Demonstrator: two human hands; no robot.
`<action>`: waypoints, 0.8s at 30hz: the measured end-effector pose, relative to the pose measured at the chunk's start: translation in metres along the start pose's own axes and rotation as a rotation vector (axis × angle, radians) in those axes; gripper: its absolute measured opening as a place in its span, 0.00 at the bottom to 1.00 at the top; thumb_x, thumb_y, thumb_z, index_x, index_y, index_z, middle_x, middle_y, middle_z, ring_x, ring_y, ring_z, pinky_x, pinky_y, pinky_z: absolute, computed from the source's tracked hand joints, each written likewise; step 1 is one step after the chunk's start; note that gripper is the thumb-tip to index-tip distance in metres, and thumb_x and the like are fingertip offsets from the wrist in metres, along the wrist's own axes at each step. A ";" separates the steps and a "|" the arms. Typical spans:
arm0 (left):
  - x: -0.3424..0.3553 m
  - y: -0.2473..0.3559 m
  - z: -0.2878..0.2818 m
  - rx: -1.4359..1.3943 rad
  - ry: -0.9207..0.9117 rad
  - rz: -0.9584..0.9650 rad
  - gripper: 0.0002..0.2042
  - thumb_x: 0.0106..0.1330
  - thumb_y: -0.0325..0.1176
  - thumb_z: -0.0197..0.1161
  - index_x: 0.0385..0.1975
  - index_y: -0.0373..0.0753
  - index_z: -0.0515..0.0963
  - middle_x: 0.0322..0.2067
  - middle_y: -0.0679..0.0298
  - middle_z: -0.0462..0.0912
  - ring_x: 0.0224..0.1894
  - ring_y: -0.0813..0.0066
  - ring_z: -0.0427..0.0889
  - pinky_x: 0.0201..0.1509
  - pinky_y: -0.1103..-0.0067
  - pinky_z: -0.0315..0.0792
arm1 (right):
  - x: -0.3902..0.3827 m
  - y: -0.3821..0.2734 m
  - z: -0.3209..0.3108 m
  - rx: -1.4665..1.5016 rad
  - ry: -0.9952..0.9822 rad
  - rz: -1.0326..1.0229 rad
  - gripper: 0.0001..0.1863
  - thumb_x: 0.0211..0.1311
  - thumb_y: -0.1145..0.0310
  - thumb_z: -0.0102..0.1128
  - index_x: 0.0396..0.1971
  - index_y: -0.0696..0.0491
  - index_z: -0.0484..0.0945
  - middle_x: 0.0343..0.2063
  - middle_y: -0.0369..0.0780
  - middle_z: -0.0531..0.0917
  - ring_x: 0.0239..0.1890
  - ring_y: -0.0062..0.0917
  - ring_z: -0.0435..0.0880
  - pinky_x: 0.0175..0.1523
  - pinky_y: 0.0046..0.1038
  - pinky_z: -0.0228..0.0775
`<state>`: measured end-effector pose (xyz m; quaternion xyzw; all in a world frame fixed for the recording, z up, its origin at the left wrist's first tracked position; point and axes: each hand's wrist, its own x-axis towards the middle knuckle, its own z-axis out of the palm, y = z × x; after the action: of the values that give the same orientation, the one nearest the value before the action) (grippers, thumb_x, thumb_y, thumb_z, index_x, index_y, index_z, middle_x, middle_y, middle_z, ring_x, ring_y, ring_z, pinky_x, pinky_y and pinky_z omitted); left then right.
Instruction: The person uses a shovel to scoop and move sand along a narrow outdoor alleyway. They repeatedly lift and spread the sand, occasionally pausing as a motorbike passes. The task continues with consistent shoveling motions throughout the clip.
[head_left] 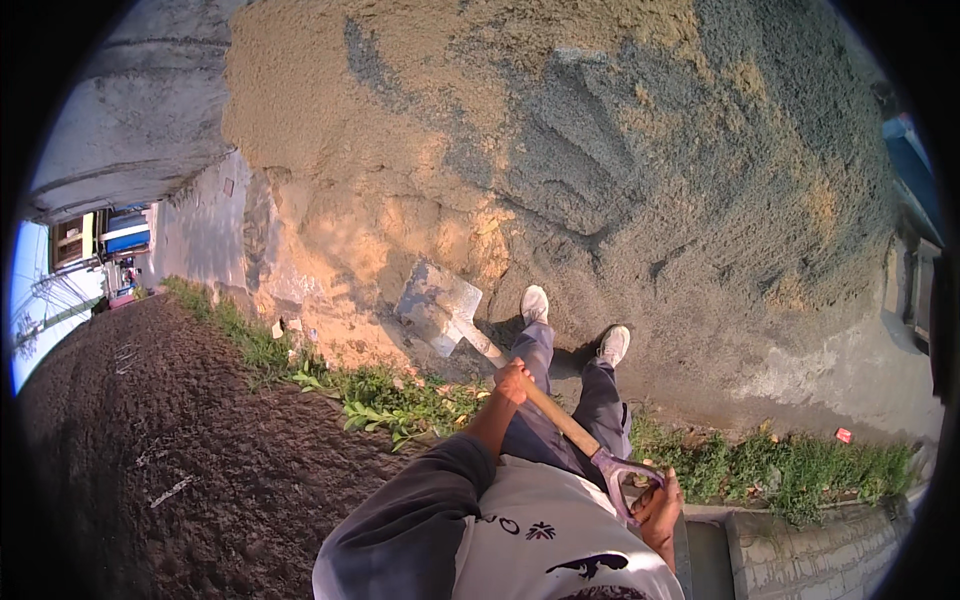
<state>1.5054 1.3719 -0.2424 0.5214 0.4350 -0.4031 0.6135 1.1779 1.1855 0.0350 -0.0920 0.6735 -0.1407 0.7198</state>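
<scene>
My left hand [512, 380] is closed round the wooden shaft [560, 415] of a shovel, and my right hand [657, 505] grips its purple D-shaped handle [610, 468] low at the right. The flat, dusty metal blade [437, 305] lies at the lower edge of a broad heap [450, 120] of tan sand mixed with grey gritty material, to the left of my feet. My white shoes [534, 305] stand on the spread material beside the blade.
Weeds [780, 465] and a strip of green plants [240, 340] border a dark, rough surface [130, 440] at the lower left. A concrete wall [130, 100] and lane [195, 230] run off left toward buildings. A block edge [800, 550] is at lower right, a blue object [910, 170] at far right.
</scene>
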 end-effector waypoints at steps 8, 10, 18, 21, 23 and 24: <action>0.020 -0.047 0.088 0.047 0.110 -0.278 0.07 0.57 0.28 0.62 0.25 0.40 0.68 0.20 0.66 0.65 0.18 0.72 0.67 0.24 0.73 0.69 | -0.025 -0.022 0.044 -0.262 0.157 -0.178 0.20 0.68 0.52 0.52 0.25 0.53 0.68 0.09 0.35 0.67 0.07 0.21 0.65 0.10 0.26 0.61; 0.037 -0.056 0.106 0.036 0.038 -0.278 0.08 0.58 0.29 0.62 0.24 0.40 0.68 0.19 0.66 0.65 0.18 0.72 0.67 0.23 0.73 0.69 | -0.026 -0.034 0.070 -0.318 0.181 -0.223 0.21 0.69 0.51 0.51 0.26 0.54 0.68 0.09 0.35 0.67 0.07 0.19 0.65 0.11 0.25 0.61; 0.171 0.084 0.125 0.038 0.032 -0.237 0.10 0.59 0.29 0.61 0.20 0.42 0.66 0.16 0.69 0.64 0.15 0.74 0.64 0.21 0.76 0.66 | 0.046 0.013 0.246 -0.312 -0.017 -0.215 0.17 0.67 0.56 0.55 0.26 0.53 0.67 0.10 0.35 0.69 0.08 0.20 0.66 0.14 0.24 0.62; 0.230 0.147 0.101 0.131 0.111 -0.259 0.11 0.58 0.29 0.60 0.17 0.42 0.65 0.15 0.69 0.64 0.14 0.74 0.63 0.20 0.76 0.66 | 0.076 0.042 0.317 -0.339 0.001 -0.190 0.17 0.66 0.57 0.56 0.26 0.54 0.66 0.09 0.36 0.69 0.08 0.21 0.68 0.14 0.25 0.62; 0.244 0.169 0.109 0.185 0.143 -0.300 0.11 0.58 0.28 0.59 0.16 0.42 0.65 0.14 0.69 0.64 0.14 0.74 0.63 0.19 0.77 0.66 | 0.088 0.052 0.342 -0.351 0.043 -0.212 0.17 0.66 0.57 0.56 0.26 0.54 0.66 0.09 0.36 0.69 0.08 0.20 0.67 0.14 0.24 0.61; 0.241 0.173 0.125 0.216 0.141 -0.322 0.11 0.58 0.28 0.59 0.16 0.42 0.65 0.14 0.69 0.64 0.13 0.74 0.63 0.19 0.77 0.66 | 0.089 0.053 0.352 -0.350 0.072 -0.221 0.17 0.65 0.57 0.57 0.26 0.54 0.67 0.09 0.36 0.69 0.08 0.19 0.66 0.14 0.23 0.60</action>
<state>1.7549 1.2608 -0.4126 0.5347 0.5087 -0.5030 0.4498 1.5368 1.1859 -0.0392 -0.2836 0.6989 -0.1029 0.6485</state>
